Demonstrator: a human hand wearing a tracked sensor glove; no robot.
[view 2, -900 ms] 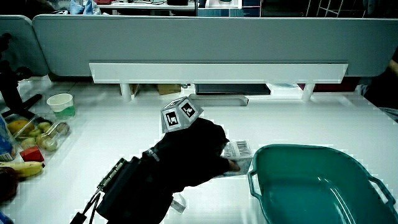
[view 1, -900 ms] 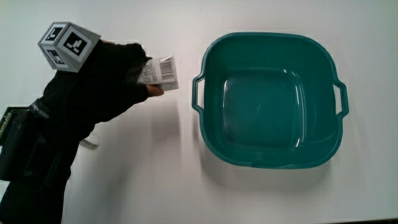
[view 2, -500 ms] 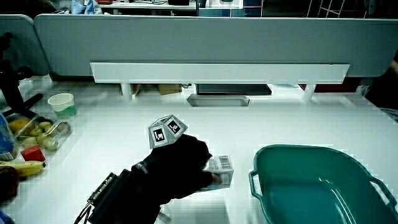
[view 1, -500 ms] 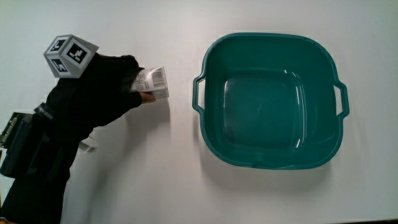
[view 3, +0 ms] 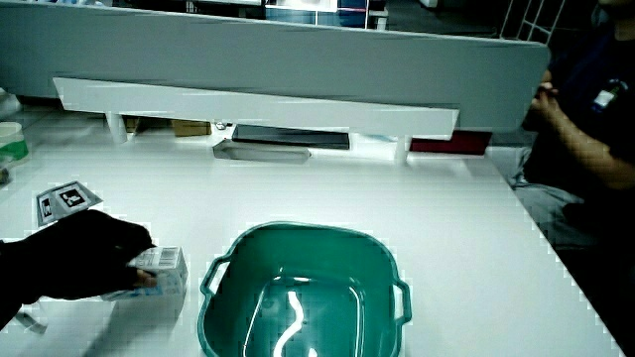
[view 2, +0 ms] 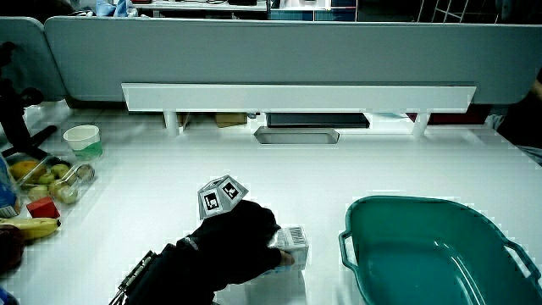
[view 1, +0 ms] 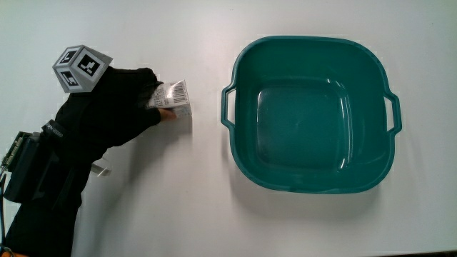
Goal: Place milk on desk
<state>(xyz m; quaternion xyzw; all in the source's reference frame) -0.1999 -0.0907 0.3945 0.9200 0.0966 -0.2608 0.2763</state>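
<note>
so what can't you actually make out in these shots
- Milk carton: the hand covers much of it in the main view and in both side views; its print is too small to read, and whether its base rests on the table cannot be told.
- Forearm: cut off by the picture edge in all views.
- Teal basin: its near rim is cut off in both side views.

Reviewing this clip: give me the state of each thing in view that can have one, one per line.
milk carton: on the table beside the basin, gripped by the hand.
hand: fingers closed on the carton.
teal basin: upright on the table, nothing in it.
</note>
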